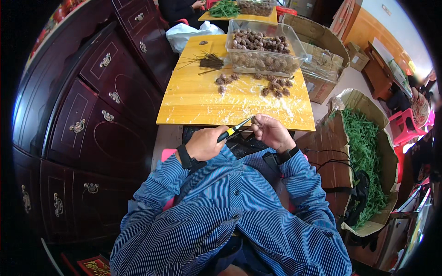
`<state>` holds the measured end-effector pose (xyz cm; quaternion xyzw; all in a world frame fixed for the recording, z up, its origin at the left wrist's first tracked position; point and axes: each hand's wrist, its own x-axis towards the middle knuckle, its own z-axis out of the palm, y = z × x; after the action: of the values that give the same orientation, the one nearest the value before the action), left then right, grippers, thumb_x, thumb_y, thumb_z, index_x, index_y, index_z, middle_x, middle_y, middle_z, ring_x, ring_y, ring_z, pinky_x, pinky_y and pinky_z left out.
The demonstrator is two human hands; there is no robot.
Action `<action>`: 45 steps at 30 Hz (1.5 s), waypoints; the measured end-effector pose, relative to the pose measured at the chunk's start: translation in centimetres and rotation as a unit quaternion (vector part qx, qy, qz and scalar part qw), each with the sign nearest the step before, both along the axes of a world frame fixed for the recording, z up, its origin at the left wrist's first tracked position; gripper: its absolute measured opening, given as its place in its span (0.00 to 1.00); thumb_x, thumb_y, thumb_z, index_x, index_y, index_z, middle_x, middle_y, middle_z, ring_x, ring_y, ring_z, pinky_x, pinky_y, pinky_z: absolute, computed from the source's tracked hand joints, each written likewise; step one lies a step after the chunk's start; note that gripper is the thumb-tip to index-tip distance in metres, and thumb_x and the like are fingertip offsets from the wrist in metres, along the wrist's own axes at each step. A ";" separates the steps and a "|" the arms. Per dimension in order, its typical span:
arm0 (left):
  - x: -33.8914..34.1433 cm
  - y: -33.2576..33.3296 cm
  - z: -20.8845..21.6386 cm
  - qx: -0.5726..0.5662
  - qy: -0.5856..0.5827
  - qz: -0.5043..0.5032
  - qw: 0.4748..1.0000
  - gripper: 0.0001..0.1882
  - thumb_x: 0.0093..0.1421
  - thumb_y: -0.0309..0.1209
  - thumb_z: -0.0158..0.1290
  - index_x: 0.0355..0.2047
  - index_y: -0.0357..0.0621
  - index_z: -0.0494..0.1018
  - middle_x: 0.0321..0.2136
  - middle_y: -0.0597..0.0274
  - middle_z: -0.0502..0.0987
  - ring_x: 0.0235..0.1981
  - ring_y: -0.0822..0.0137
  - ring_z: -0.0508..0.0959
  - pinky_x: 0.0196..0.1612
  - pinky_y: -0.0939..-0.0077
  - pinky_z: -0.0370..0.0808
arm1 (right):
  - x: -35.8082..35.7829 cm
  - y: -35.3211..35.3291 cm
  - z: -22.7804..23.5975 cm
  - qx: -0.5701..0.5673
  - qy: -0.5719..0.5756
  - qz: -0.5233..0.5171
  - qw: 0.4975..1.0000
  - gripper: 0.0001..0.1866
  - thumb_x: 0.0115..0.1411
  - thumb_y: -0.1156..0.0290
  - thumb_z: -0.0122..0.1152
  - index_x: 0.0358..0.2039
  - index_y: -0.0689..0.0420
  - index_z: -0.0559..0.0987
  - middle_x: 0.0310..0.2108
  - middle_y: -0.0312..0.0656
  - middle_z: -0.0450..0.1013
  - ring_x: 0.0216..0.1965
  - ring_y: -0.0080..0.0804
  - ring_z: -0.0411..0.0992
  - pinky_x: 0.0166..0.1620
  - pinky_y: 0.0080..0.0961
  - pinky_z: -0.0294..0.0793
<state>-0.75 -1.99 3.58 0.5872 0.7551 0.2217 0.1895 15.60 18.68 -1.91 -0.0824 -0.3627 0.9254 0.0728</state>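
Observation:
My left hand (204, 142) is closed round the black and yellow handles of long-nose pliers (226, 134). The pliers' metal jaws point up and right, reaching the fingertips of my right hand (273, 133). Thumb and forefinger of that hand are pinched at the jaw tips on something small and brownish, too hidden to name. Both hands are just off the near edge of the yellow table (184, 106). Beyond them on the tabletop lie two loose groups of small brown pine cones (276, 86), the left group smaller. A bundle of thin dark wires (211, 61) lies farther back.
A clear plastic bin (299, 54) of pine cones stands at the table's back right. White flecks are scattered over the near tabletop. To the right is a cardboard box (343, 138) of green artificial sprigs; dark wooden cabinets (83, 119) line the left. Another person sits at a far table.

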 end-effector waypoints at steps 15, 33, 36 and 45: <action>-0.1 0.0 -0.3 -0.008 0.020 0.004 1.000 0.23 0.59 0.33 0.54 0.54 0.42 0.68 0.41 0.42 0.78 0.43 0.41 0.78 0.44 0.52 0.75 | -0.6 -2.2 1.3 0.080 -0.052 -0.090 0.991 0.11 0.70 0.61 0.53 0.39 0.55 0.75 0.28 0.33 0.73 0.26 0.20 0.71 0.33 0.17 0.73; -2.7 -0.1 0.1 0.004 0.036 0.053 0.998 0.24 0.59 0.34 0.55 0.55 0.39 0.67 0.42 0.41 0.78 0.45 0.42 0.78 0.48 0.54 0.74 | 0.6 10.6 3.9 0.406 -0.124 -0.359 0.831 0.10 0.65 0.63 0.58 0.39 0.55 0.76 0.29 0.34 0.74 0.29 0.20 0.72 0.33 0.19 0.71; -2.8 -0.1 -0.6 -0.009 0.045 0.044 0.998 0.24 0.60 0.34 0.54 0.55 0.38 0.67 0.41 0.41 0.79 0.43 0.42 0.78 0.47 0.53 0.75 | -1.0 14.1 2.1 0.551 -0.196 -0.372 0.721 0.13 0.62 0.63 0.62 0.42 0.57 0.77 0.31 0.41 0.76 0.31 0.26 0.74 0.35 0.23 0.73; -2.6 -0.5 -1.3 -0.011 0.039 0.032 0.999 0.23 0.61 0.34 0.54 0.54 0.38 0.67 0.40 0.43 0.79 0.43 0.43 0.78 0.46 0.52 0.75 | -5.4 17.1 -3.0 0.787 -0.210 -0.345 0.467 0.23 0.59 0.59 0.59 0.49 0.62 0.74 0.38 0.57 0.76 0.42 0.55 0.74 0.47 0.43 0.74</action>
<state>-3.34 -2.47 2.24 0.5691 0.7825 0.1959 0.1593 10.20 35.75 -4.93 -0.3007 -0.8844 0.1042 0.3414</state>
